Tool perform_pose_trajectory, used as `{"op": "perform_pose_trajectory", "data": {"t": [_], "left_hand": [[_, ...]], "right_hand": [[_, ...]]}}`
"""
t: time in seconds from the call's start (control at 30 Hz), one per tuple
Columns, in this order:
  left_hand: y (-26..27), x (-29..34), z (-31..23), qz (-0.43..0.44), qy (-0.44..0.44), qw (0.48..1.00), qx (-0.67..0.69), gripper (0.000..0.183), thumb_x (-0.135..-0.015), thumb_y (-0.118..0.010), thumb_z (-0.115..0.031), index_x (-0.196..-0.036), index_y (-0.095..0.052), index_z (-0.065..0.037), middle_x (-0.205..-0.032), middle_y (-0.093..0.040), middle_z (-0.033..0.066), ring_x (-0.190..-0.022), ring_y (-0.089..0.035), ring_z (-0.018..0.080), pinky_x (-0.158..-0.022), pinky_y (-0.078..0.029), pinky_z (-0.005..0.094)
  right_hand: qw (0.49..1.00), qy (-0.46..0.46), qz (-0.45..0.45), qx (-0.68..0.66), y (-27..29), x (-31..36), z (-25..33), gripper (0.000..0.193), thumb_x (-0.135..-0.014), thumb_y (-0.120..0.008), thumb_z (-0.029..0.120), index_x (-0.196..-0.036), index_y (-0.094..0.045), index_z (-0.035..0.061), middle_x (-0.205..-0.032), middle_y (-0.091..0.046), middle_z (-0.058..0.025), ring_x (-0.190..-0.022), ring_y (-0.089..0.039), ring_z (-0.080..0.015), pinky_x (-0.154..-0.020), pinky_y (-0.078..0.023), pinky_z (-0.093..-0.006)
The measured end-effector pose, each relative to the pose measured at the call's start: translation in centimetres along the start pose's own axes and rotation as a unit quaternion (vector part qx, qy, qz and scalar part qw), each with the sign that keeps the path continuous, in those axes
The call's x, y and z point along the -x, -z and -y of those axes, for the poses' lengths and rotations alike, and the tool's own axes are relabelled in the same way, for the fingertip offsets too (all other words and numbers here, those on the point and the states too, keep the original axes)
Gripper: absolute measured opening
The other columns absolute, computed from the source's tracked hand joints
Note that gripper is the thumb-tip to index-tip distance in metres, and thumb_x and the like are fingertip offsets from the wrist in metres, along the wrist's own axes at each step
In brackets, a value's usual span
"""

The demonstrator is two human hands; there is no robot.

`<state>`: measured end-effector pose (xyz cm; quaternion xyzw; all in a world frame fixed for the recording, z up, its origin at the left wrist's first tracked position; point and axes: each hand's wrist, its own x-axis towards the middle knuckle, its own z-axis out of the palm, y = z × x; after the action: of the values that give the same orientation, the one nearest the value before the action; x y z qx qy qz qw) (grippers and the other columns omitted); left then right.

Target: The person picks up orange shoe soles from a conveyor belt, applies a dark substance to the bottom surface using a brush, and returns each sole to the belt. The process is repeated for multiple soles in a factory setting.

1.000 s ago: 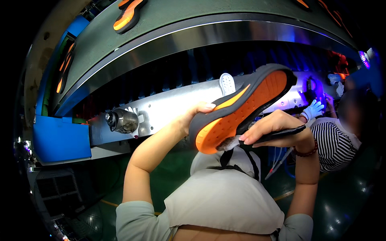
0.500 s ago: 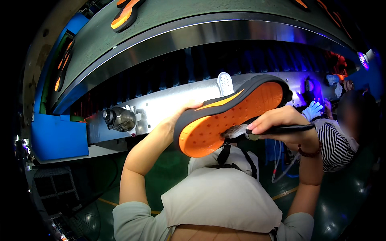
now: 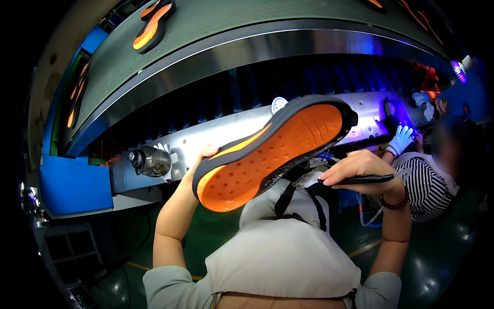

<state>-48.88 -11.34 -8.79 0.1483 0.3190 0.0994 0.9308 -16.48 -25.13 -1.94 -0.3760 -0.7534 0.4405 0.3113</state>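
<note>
Here, the sole (image 3: 272, 149) slants between the hands (image 3: 363, 167), seemingly in the left (image 3: 201, 156).

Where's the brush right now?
Head view, right of centre: the brush is in the right hand, its bristles just below the orange sole held in the left hand.
</note>
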Motion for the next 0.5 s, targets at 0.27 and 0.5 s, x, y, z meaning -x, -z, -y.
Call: {"op": "perform_pose_trajectory", "data": {"t": [0.27, 0.5], "left_hand": [[0.4, 0.5, -0.3, -0.027, -0.019, 0.999, -0.028, 0.050, -0.068, -0.059, -0.030, -0.110, -0.052, -0.003, -0.109, -0.056, 0.0153, -0.093, -0.058, 0.0252, -0.083, -0.046, 0.0364], [0.8, -0.4, -0.1, -0.034, -0.019, 0.999, -0.038, 0.052, -0.068, -0.058, -0.031, -0.112, -0.051, -0.004, -0.111, -0.055, 0.0154, -0.094, -0.057, 0.0257, -0.084, -0.046, 0.0369]], "right_hand": [[0.996, 0.006, -0.072, -0.050, -0.3, 1.2, -3.3, 0.018, -0.069, -0.064, -0.004, -0.087, -0.062, -0.0011, -0.091, -0.064, -0.0147, -0.089, -0.061, -0.0245, -0.080, -0.048, -0.0302], [0.992, 0.000, -0.123, -0.031, 0.3, 1.1, -3.6, 0.016, -0.070, -0.063, -0.003, -0.086, -0.063, -0.0001, -0.092, -0.064, -0.0128, -0.088, -0.061, -0.0221, -0.079, -0.047, -0.0288]]}}
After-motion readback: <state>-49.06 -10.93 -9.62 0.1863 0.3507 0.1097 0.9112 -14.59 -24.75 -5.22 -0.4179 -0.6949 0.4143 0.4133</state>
